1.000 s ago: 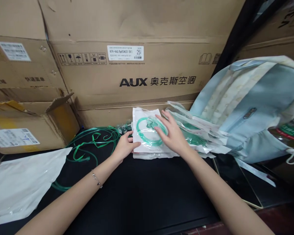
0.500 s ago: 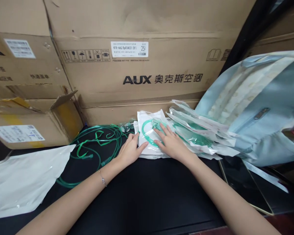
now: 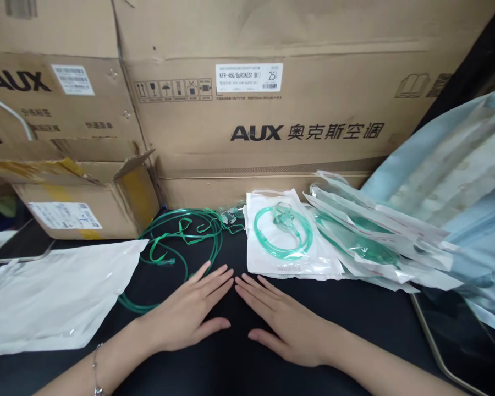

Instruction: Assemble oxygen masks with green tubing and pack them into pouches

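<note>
My left hand (image 3: 190, 311) is palm down over the black tabletop (image 3: 231, 368), fingers stretched out, holding nothing. Opposite it, my right hand (image 3: 282, 319) is likewise flat and empty, its fingertips close to those of the left. Just beyond the right fingertips lies a clear-fronted pouch (image 3: 258, 263) with a mask and coiled green tubing (image 3: 268, 250) inside. Loose green tubing (image 3: 217, 250) with a green strap (image 3: 159, 242) lies in loops beyond my left hand, and a clear plastic piece (image 3: 231, 213) sits at its far end.
Several similar packed pouches (image 3: 371, 247) are piled at the right, against a light blue bag (image 3: 437, 159). A dark tablet (image 3: 457, 330) lies at the right edge. Left are a white pouch (image 3: 53, 300), a phone (image 3: 25, 242) and a small carton (image 3: 103, 195). Large cartons (image 3: 272, 33) stand behind.
Both hands have come off the pouch and drawn back toward me, down to the tabletop. The pouch stays in place, now fully uncovered. The view has swung left.
</note>
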Action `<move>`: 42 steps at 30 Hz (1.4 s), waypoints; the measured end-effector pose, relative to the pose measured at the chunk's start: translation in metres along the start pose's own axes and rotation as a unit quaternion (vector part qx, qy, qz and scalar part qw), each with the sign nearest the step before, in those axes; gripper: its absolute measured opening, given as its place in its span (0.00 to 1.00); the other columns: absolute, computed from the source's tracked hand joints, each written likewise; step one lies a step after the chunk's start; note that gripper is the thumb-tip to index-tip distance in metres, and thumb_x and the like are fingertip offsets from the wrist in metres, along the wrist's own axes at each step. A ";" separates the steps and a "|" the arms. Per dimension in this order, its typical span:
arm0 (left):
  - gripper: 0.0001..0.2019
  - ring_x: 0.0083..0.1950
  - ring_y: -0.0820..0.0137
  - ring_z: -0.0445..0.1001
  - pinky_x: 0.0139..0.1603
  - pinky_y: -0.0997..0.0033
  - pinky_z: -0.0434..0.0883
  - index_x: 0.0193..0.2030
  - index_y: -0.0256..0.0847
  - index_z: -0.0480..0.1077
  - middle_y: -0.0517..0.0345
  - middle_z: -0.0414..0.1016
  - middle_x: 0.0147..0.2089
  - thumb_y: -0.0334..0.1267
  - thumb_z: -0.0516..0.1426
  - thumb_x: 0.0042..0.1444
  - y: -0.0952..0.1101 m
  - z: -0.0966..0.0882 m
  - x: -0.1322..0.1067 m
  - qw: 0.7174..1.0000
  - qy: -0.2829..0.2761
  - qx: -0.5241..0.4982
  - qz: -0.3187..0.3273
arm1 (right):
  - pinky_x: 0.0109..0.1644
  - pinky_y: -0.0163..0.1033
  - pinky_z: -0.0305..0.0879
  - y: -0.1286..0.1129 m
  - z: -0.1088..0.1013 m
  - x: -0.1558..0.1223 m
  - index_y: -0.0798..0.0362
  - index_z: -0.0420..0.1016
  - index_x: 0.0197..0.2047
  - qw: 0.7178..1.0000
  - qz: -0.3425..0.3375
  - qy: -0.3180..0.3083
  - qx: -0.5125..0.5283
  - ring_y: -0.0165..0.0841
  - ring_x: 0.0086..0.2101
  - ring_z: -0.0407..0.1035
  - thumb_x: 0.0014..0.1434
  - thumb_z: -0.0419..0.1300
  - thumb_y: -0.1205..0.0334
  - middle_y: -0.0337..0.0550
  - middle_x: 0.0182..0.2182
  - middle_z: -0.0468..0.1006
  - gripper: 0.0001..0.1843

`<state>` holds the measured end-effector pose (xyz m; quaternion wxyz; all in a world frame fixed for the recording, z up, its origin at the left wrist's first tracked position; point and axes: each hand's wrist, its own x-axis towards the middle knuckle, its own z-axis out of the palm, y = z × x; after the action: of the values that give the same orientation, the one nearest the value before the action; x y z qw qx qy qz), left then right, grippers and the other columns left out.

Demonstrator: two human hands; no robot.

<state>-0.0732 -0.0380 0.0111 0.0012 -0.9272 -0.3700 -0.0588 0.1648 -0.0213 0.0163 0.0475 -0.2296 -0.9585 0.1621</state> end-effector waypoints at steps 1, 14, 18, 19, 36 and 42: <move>0.31 0.67 0.63 0.45 0.66 0.53 0.46 0.66 0.39 0.41 0.49 0.49 0.67 0.50 0.44 0.60 0.000 0.001 -0.001 1.000 -0.011 -0.012 0.000 | 0.65 0.47 0.37 0.001 0.000 0.000 0.58 0.43 0.65 1.000 0.011 -0.014 0.015 0.35 0.63 0.34 0.63 0.44 0.52 0.50 0.64 0.43 0.32; 0.31 0.68 0.66 0.38 0.66 0.56 0.43 0.66 0.35 0.40 0.48 0.39 0.68 0.51 0.38 0.61 -0.001 0.000 0.002 0.997 -0.070 -0.017 -0.006 | 0.65 0.50 0.35 0.001 0.001 0.005 0.54 0.42 0.65 0.996 0.088 -0.020 0.022 0.40 0.63 0.35 0.61 0.42 0.45 0.47 0.65 0.38 0.34; 0.30 0.68 0.66 0.38 0.66 0.55 0.44 0.66 0.37 0.39 0.48 0.40 0.68 0.51 0.39 0.61 0.000 0.000 0.001 0.998 -0.065 -0.022 -0.008 | 0.64 0.52 0.34 0.002 -0.001 0.004 0.55 0.43 0.65 0.996 0.082 -0.034 0.010 0.41 0.63 0.33 0.61 0.42 0.44 0.48 0.65 0.38 0.35; 0.30 0.68 0.66 0.39 0.66 0.55 0.44 0.66 0.37 0.39 0.48 0.40 0.68 0.51 0.39 0.61 0.001 0.000 0.001 0.998 -0.063 -0.022 -0.007 | 0.64 0.51 0.34 0.002 -0.001 0.003 0.55 0.42 0.65 0.996 0.080 -0.039 0.009 0.40 0.63 0.33 0.61 0.42 0.44 0.48 0.65 0.37 0.35; 0.29 0.68 0.65 0.41 0.66 0.57 0.46 0.66 0.36 0.42 0.47 0.42 0.67 0.49 0.40 0.62 0.002 0.007 0.001 1.000 -0.028 0.006 -0.001 | 0.64 0.51 0.34 0.003 -0.004 0.002 0.53 0.42 0.65 0.997 0.070 -0.041 0.007 0.39 0.63 0.32 0.61 0.43 0.45 0.48 0.65 0.38 0.35; 0.29 0.67 0.64 0.42 0.65 0.56 0.47 0.66 0.36 0.42 0.47 0.43 0.67 0.49 0.41 0.61 0.001 0.007 0.002 1.000 -0.025 -0.010 0.000 | 0.64 0.52 0.34 0.005 -0.004 0.004 0.53 0.42 0.65 0.996 0.074 -0.048 0.020 0.40 0.63 0.32 0.61 0.44 0.44 0.47 0.65 0.37 0.35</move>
<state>-0.0706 -0.0373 0.0049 -0.0174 -0.9282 -0.3697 -0.0390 0.1642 -0.0140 0.0183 -0.0063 -0.2911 -0.9367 0.1947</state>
